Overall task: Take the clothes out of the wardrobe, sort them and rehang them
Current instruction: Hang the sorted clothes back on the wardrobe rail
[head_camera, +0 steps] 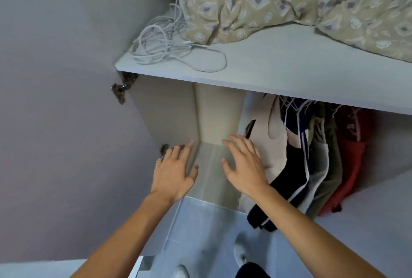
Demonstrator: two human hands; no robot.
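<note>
The clothes [312, 155] hang bunched at the wardrobe's right, soft, limp and light by my reckoning, so with my left hand [174, 170] and right hand [244, 166] both spread and empty, I'd grasp the hanger hooks [294, 105].

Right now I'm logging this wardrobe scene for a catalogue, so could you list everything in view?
wardrobe: one, white, door open, centre of view
hanging clothes: several, beige, black with white stripes, grey-olive and red, bunched at the right inside the wardrobe
hangers: several, pale, above the clothes, count unclear
hinges: two, dark metal, on the left wardrobe edge
bedding: one heap, beige with patterned diamonds, on top of the wardrobe
cable: one tangle, white, on top at the left
wall: grey-lilac, left
left hand: open, by the left inner wall
right hand: open, touching the beige garment
</note>
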